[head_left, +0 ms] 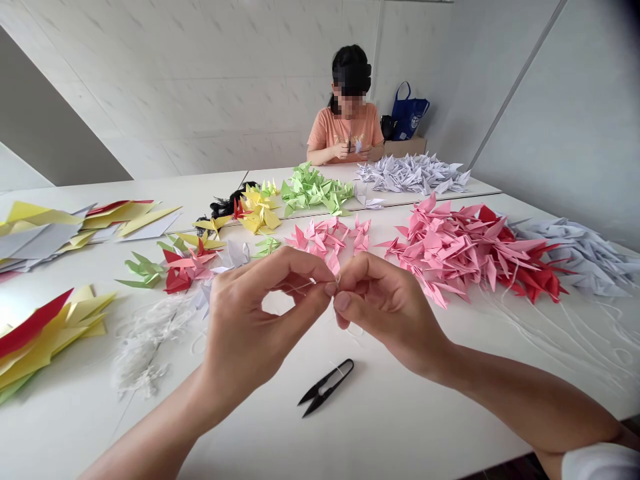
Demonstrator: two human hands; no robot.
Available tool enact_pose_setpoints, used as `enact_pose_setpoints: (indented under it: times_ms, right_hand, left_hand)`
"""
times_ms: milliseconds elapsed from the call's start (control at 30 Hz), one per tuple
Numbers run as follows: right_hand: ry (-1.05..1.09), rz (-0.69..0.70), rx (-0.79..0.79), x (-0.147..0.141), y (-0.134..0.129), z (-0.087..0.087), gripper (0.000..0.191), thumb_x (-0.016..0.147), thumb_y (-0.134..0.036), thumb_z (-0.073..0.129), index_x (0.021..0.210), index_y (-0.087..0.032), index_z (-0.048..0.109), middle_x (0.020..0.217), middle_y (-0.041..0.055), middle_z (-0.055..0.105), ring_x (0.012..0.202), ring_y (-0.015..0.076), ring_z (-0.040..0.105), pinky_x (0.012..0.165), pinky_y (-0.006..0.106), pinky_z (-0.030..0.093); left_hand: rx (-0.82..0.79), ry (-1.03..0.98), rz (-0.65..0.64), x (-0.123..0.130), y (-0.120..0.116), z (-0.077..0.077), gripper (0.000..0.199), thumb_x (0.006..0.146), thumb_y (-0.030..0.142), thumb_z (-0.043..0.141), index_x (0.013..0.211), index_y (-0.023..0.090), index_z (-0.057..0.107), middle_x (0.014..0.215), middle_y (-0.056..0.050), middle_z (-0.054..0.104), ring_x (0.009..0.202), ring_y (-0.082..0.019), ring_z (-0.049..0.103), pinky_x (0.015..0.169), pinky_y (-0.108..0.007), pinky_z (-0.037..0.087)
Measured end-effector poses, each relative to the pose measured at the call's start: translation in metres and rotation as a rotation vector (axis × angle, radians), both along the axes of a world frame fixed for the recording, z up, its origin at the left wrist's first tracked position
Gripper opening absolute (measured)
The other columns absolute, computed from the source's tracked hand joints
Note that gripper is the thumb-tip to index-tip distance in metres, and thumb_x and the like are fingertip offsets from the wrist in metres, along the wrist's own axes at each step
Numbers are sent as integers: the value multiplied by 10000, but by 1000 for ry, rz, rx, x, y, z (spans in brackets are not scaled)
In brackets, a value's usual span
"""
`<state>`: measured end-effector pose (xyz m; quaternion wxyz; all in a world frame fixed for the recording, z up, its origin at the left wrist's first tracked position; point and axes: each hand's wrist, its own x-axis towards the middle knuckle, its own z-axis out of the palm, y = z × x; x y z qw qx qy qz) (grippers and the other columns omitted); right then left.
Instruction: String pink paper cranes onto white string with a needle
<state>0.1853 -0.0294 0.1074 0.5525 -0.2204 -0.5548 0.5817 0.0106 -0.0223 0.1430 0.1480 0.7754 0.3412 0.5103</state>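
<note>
My left hand (pixel 273 307) and my right hand (pixel 383 307) meet over the middle of the table, fingertips touching. Both pinch a thin white thread (pixel 300 287), which runs back into the curl of my left fingers. Any knot or small item at the fingertips is too small to make out. Below the hands lie black thread snips (pixel 326 388), blades apart, pointing to the lower left. Just beyond my fingers sit several pink paper cranes (pixel 323 237). A bundle of white thread (pixel 150 343) rests left of my left wrist.
Right stand heaps of pink cranes (pixel 450 247), red cranes (pixel 537 273) and pale cranes (pixel 580 257), with loose threads nearby. Green cranes (pixel 315 187) and yellow cranes (pixel 260 210) lie farther back. Coloured paper sheets (pixel 55 333) lie left. A person (pixel 347 127) sits opposite.
</note>
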Motion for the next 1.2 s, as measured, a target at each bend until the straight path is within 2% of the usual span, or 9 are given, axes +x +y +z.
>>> enact_pose_setpoints:
  times_ms: [600,1200]
  right_hand:
    - [-3,-10,20,-1,1,1,158,873,-175,783,830,-186,632,773,-36,619,681,61,618,644,168,536]
    - [-19,-16,1,0,0,0,177,841,-192,819,844,-197,642,786,-33,646,691,77,637,645,184,549]
  left_hand:
    - [0,-3,-18,-1,1,0,153,820,92,750,888,205,671,776,61,708,666,-69,670,602,-168,584]
    - [-17,-14,-8,-1,0,-1,140,823,76,725,827,211,685,705,55,700,620,-82,652,575,-199,577]
